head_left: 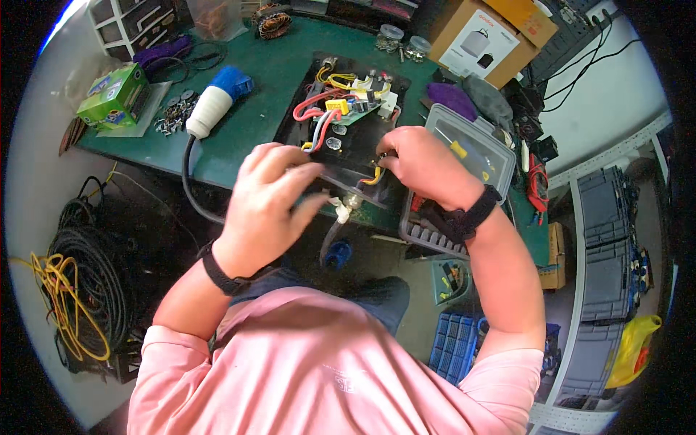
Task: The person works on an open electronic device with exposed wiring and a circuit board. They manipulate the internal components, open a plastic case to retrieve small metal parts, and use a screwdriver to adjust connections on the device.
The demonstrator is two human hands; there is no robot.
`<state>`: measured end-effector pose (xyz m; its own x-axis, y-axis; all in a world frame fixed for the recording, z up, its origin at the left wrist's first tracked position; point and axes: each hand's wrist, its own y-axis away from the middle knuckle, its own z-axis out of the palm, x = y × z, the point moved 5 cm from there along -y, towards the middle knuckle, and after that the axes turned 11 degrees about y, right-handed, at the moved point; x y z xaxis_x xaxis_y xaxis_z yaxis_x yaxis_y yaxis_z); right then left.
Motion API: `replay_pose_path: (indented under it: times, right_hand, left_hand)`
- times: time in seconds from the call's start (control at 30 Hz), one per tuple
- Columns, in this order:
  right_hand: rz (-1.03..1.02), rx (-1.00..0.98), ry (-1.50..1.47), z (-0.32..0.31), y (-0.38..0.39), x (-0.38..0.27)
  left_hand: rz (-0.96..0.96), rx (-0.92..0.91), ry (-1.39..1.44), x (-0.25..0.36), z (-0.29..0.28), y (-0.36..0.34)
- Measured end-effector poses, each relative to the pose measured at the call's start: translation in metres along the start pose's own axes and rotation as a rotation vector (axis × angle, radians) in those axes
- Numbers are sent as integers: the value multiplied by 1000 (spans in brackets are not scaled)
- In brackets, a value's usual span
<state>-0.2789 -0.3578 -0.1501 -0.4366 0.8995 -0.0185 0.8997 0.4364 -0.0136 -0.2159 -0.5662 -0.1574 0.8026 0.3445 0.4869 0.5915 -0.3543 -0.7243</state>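
Observation:
A black enclosure base (290,129) lies on the bench with a circuit board (368,109) and red, white and yellow wires in it. My right hand (428,163) is over its near right corner, thumb and fingertips pinched around something small and dark. Short yellow-sleeved wires (377,175) lead up toward those fingertips from a cable gland (353,201) at the near edge. My left hand (272,190) hovers at the near left edge, fingers curved and thumb apart, with nothing in it. Just right of its thumb is a white scrap (340,210) on the black cable (332,239).
A blue-and-white industrial plug (217,101) with a thick cable lies left, by small metal parts (176,112) and a green box (114,96). A clear-lidded case (475,148) stands right, a cardboard box (493,40) behind. Coiled cables (87,290) hang left; grey crates (605,279) fill right shelves.

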Motion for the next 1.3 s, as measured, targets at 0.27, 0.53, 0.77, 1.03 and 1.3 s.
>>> replay_pose_path:
  times: [0.27, 0.53, 0.77, 1.03, 1.3]
  right_hand:
    - [-3, 56, 9, -3, 0, -1]
    - [-103, 55, 225, -2, -3, -5]
    - [-58, -40, 360, 0, -4, -11]
    - [32, -138, 283, 0, -4, -4]
    - [-113, -64, 154, -8, 1, 4]
  left_hand:
    - [53, -160, 66, -14, 37, -12]
    - [81, -105, 96, -16, 38, -13]
    - [93, -107, 90, -16, 39, -14]
    - [93, -109, 95, -15, 40, -16]
    - [90, -139, 86, -14, 41, -18]
